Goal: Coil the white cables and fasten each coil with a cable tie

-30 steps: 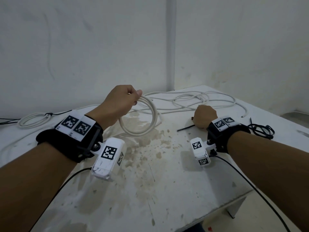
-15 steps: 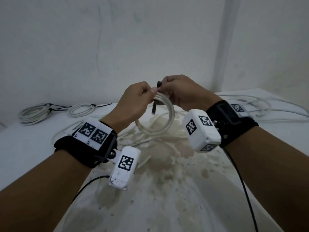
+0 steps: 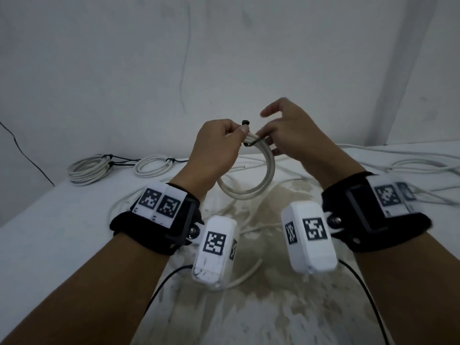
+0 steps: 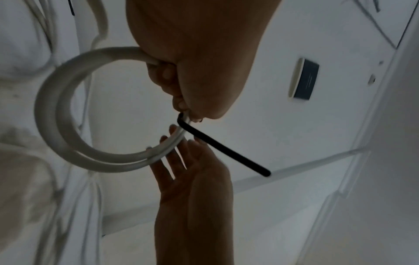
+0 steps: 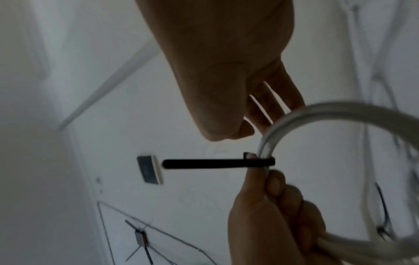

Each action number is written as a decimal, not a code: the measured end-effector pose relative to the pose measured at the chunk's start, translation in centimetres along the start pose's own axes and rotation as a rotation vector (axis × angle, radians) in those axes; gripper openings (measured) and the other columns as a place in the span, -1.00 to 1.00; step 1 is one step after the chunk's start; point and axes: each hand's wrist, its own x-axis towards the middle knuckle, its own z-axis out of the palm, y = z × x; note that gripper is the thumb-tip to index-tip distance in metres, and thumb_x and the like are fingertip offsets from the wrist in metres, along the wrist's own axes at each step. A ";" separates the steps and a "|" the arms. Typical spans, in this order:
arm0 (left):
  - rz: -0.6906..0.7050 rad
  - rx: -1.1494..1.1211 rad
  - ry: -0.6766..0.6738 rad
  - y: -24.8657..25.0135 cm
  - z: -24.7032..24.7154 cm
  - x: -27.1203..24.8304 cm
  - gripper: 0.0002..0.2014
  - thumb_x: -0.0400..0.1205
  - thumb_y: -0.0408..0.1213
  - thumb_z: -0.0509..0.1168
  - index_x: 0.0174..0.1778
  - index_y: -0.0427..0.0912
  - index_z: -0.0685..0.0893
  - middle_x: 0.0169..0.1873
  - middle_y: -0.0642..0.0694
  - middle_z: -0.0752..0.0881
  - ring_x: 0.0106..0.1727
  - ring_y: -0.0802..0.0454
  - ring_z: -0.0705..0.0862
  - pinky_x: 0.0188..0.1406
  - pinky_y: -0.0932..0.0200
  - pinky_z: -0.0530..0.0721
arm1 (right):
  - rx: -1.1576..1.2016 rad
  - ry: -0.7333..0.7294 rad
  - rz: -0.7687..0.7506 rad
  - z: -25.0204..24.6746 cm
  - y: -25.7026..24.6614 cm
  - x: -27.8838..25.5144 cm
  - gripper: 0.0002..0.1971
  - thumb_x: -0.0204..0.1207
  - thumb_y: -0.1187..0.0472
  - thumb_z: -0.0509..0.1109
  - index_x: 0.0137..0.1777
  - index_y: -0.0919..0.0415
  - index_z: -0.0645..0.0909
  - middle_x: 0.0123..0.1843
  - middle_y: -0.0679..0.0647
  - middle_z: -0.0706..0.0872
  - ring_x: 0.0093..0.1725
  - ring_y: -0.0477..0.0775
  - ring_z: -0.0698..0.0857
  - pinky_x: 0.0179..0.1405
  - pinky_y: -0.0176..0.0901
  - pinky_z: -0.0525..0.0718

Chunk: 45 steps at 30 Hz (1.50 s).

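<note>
Nearest, at 6 o'clock in the head view, the stained white table (image 3: 249, 307) runs under both forearms. Above it, at centre, the left hand (image 3: 214, 148) holds a small white cable coil (image 3: 251, 188) up in the air, thumb and curled fingers pinching its top strands. A black cable tie (image 4: 217, 143) loops round the strands just beside that pinch, its free tail sticking straight out. At 1 o'clock of the coil, the right hand (image 3: 291, 135) has straight, spread fingers resting against the strands beside the tie, thumb and forefinger lifted. Farther off at 10 o'clock, two tied coils (image 3: 149, 166) lie on the table; loose white cables (image 3: 410, 165) sprawl at 2 o'clock
</note>
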 end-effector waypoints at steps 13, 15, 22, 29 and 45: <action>-0.080 -0.138 -0.008 1.1 -0.6 0.4 -0.77 0.71 -0.17 0.30 -0.13 -0.10 0.84 -0.35 0.06 0.75 -0.41 0.30 0.57 -0.58 0.45 0.37 | -0.044 0.182 -0.284 0.8 -1.4 -0.8 -0.71 0.72 0.15 0.19 -0.03 0.34 0.65 -0.24 0.30 0.76 -0.31 0.23 0.74 -0.25 0.23 0.78; -0.061 -0.134 -0.016 1.5 -0.5 0.2 -0.77 0.72 -0.17 0.29 -0.11 -0.09 0.85 -0.23 0.01 0.81 -0.30 0.25 0.62 -0.43 0.43 0.46 | -0.198 0.206 -0.332 0.8 -1.5 -0.7 -0.70 0.69 0.13 0.10 -0.12 0.29 0.55 -0.24 0.24 0.73 -0.26 0.31 0.71 -0.19 0.34 0.72; -0.050 -0.094 0.025 1.2 -1.0 0.2 -0.76 0.72 -0.17 0.29 -0.08 -0.15 0.85 -0.11 -0.29 0.80 -0.24 0.09 0.62 -0.14 0.19 0.58 | -0.472 0.156 -0.391 0.2 -2.2 -1.4 -0.63 0.66 0.31 0.20 0.36 0.18 0.71 0.04 0.16 0.84 -0.03 0.23 0.78 0.04 0.18 0.75; -0.065 -0.068 0.035 0.9 -1.6 0.4 -0.76 0.72 -0.20 0.28 -0.10 -0.16 0.84 -0.32 -0.08 0.71 -0.24 0.12 0.62 -0.29 0.30 0.49 | -0.411 0.149 -0.364 0.4 -2.9 -2.2 -0.70 0.55 0.33 0.32 0.12 0.09 0.84 -0.01 0.05 0.87 -0.22 0.08 0.81 -0.08 0.07 0.80; 0.090 0.190 0.037 0.5 -1.3 0.5 -0.76 0.71 -0.14 0.27 -0.13 -0.07 0.82 -0.50 0.19 0.59 -0.47 0.22 0.49 -0.32 0.21 0.38 | -0.452 0.162 -0.331 0.3 -3.2 -2.3 -0.74 0.55 0.32 0.35 0.07 0.12 0.85 -0.06 0.07 0.86 -0.10 0.10 0.81 0.04 0.05 0.78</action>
